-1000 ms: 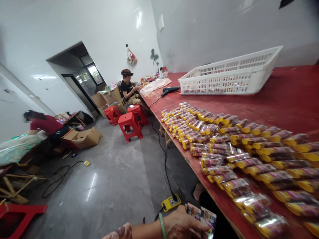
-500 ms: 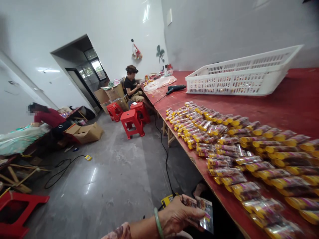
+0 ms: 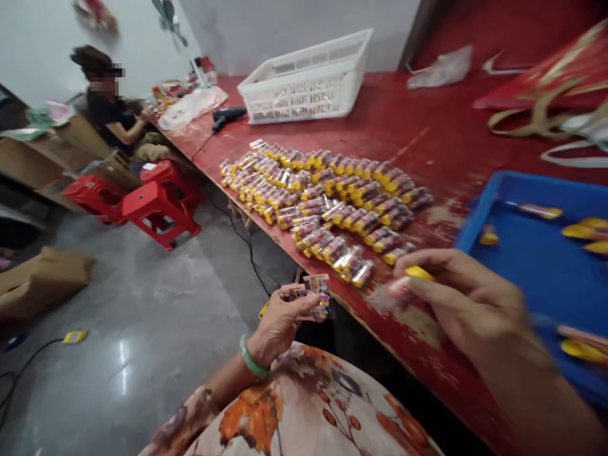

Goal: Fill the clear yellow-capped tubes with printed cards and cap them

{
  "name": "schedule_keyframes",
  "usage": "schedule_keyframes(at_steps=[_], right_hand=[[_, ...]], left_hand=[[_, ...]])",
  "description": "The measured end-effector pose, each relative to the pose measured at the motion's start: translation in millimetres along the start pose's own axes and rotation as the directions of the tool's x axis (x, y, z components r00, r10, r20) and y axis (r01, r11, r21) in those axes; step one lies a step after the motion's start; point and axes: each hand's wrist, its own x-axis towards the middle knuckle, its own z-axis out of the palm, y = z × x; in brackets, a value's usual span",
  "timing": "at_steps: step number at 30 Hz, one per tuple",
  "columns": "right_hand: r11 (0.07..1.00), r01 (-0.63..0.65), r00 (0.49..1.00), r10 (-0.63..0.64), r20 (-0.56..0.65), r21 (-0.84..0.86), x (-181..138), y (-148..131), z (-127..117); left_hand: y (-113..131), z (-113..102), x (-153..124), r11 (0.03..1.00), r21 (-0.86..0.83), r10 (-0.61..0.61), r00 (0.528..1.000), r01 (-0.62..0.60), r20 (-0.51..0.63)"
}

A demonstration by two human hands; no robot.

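Observation:
My left hand (image 3: 280,320), with a green bangle at the wrist, is closed on a few small printed plastic sleeves (image 3: 319,288) above my lap. Between the thumb and fingers of my right hand (image 3: 479,316) is a small yellow-ended tube (image 3: 399,288), blurred, with clear film at its far end. It hangs over the table edge. Just beyond lie many similar film-wrapped tubes (image 3: 304,202) in packed rows. Right beside my right hand stands a blue tray (image 3: 475,215) with several loose yellow-ended tubes (image 3: 536,210) in it.
A white slatted basket (image 3: 304,95) stands at the back of the red table (image 3: 399,126), with a dark heat gun (image 3: 228,117) left of it. Red stools (image 3: 156,206) and a cable (image 3: 251,253) are on the floor. A co-worker (image 3: 107,104) sits at the far end.
The view has swung right and down, bringing the blue tray into sight. My right hand has come into view holding a tube. My left hand still holds the printed sleeves.

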Motion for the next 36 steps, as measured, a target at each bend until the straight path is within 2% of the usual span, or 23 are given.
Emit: schedule_keyframes(at_steps=[2,4,9,15,20,24,28,32,36], right_hand=[[0.995,-0.082,0.996,0.08,0.042,0.064,-2.3,2.4,3.3],[0.99,-0.107,0.994,0.103,0.041,0.095,0.0,4.9,10.7],[0.998,-0.033,0.999,0.035,-0.041,0.053,4.9,7.1,24.5],[1.0,-0.023,0.996,0.024,-0.085,0.016,-4.6,12.3,23.2],[0.998,-0.003,0.993,0.01,-0.116,0.056,-2.6,14.6,25.2],[0.999,0.03,0.994,-0.034,-0.104,-0.043,-0.9,5.4,35.4],[0.99,0.042,0.997,-0.05,-0.062,-0.131,-4.3,-1.3,37.8],[0.992,-0.001,0.996,-0.01,-0.087,-0.127,-7.3,0.6,25.3],[0.997,-0.072,0.991,0.071,-0.113,-0.005,-25.7,11.1,11.6]], left_hand=[[-1.7,4.5,-1.9,1.0,0.011,-0.027,1.0,0.027,0.011],[-5.2,6.8,-3.6,0.998,0.044,-0.045,0.999,0.044,0.03],[-12.0,7.6,-3.1,0.994,0.091,-0.068,0.997,0.064,0.046],[-12.5,5.5,1.0,0.993,0.076,-0.093,0.995,0.089,0.045],[-13.7,4.0,1.8,0.976,0.216,-0.028,0.996,0.01,0.083],[-12.3,4.6,1.0,0.962,0.274,-0.031,0.99,-0.009,0.14],[-11.5,3.5,0.3,0.957,0.29,-0.029,0.991,-0.01,0.13],[-13.1,1.9,1.5,0.964,0.263,-0.079,0.989,0.043,0.127],[-15.5,3.2,7.1,0.989,0.099,-0.119,0.989,0.11,0.085]])
